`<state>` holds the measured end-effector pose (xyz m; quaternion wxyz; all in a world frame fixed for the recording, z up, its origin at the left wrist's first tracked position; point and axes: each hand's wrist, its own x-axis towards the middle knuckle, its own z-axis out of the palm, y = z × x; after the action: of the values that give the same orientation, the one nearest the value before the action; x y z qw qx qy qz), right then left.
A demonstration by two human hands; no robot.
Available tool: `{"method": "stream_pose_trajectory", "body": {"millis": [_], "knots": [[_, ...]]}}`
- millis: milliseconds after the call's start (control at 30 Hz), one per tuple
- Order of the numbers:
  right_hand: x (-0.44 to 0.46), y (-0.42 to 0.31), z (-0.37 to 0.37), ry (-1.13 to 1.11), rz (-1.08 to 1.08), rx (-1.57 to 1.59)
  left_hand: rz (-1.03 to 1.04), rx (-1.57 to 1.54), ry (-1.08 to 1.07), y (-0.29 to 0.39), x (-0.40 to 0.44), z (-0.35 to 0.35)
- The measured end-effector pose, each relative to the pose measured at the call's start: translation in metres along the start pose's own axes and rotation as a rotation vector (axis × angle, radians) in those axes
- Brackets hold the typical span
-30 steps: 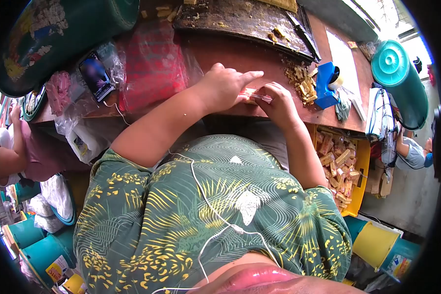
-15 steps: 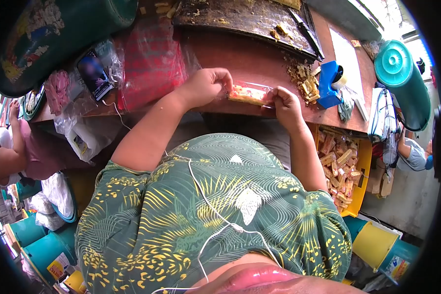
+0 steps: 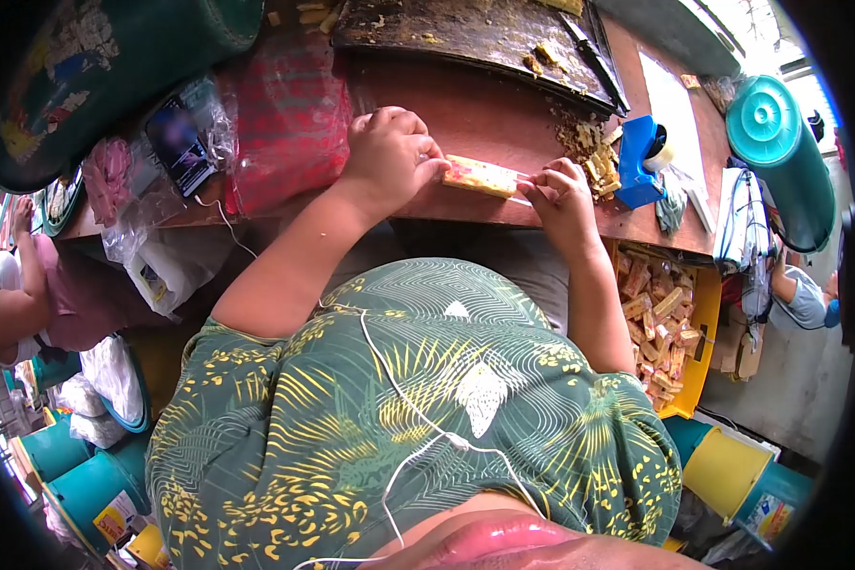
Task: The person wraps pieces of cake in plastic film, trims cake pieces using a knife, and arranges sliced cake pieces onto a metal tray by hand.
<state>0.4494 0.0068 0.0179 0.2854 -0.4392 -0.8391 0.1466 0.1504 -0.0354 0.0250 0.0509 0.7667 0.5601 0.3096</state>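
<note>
Head view, and from where I stood one dark rectangular phone lay leftmost on the brown wooden surface. Beside it was one flat pile of clear, red-printed plastic wrappers, its sheets beyond counting. Next came the left hand, thumb and fingers pinched on the left end of one pale yellow oblong bar in clear, red-printed plastic. That bar was held between the two hands at the front of the surface; its length looked covered, so I judged it nearly done, with perhaps only the ends left. Behind it sat one crumb-strewn black metal tray. The right hand had its fingers narrowed on the bar's right end. Farther right were loose yellow crumbly pieces, unwrapped and too jumbled to count, touching or just beside one blue plastic tape dispenser. Lower right, one yellow plastic crate held dozens of wrapped bars, apparently finished, overlapping too much for an exact count.
</note>
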Motion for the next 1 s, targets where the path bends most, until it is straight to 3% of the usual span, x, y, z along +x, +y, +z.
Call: {"method": "stream_pose_trajectory", "body": {"millis": [167, 267, 367, 500, 633, 667, 900, 1000], "knots": [[0.005, -0.005, -0.006, -0.162, 0.148, -0.142, -0.148, -0.007, -0.126, -0.013, -0.004, 0.010], [0.008, -0.006, -0.003, -0.050, 0.139, -0.124, -0.035, -0.044, 0.048, -0.018, 0.000, 0.021], [0.001, -0.002, 0.000, -0.084, -0.051, -0.177, -0.052, 0.041, -0.312, -0.008, 0.007, 0.002], [-0.018, -0.031, -0.002, -0.106, -0.070, -0.312, 0.135, 0.242, -0.259, 0.015, -0.015, -0.004], [-0.011, -0.027, -0.008, -0.245, 0.028, -0.260, 0.128, 0.328, -0.442, 0.011, -0.002, -0.007], [-0.003, -0.022, -0.008, -0.230, 0.020, -0.257, 0.011, 0.197, -0.523, 0.006, 0.011, -0.006], [-0.011, -0.034, 0.011, -0.045, -0.069, -0.509, 0.153, 0.298, -0.114, 0.007, -0.015, 0.021], [-0.034, -0.037, 0.025, -0.085, -0.032, -0.425, 0.032, 0.088, -0.144, 0.025, -0.029, 0.013]]}}
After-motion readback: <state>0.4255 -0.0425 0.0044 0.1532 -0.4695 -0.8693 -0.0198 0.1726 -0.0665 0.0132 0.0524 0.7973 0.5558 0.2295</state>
